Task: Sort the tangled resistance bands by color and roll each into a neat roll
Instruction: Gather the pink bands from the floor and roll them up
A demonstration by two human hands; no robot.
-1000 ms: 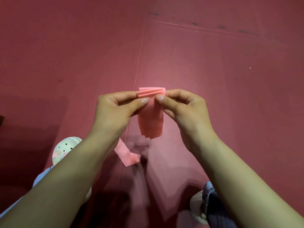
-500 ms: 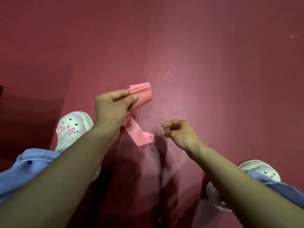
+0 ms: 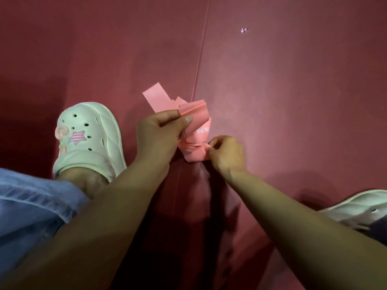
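A pink resistance band (image 3: 196, 130), folded in several layers, is held low over the dark red floor mat (image 3: 293, 101). My left hand (image 3: 159, 135) pinches the folded upper part between thumb and fingers. My right hand (image 3: 226, 153) pinches the band's lower end at its right corner. A loose flat end of the band (image 3: 157, 97) sticks out up and to the left behind my left hand. White lettering shows on the band's right side.
My left foot in a white clog (image 3: 83, 139) with a star charm stands left of the hands, blue jeans (image 3: 31, 206) below it. The other white clog (image 3: 360, 208) is at the lower right edge. A mat seam (image 3: 201, 51) runs up from the band.
The view dropped closer to the floor. My right hand, which had let go half a second ago, now pinches the band's lower end. The folded stack has loosened and one end sticks out.
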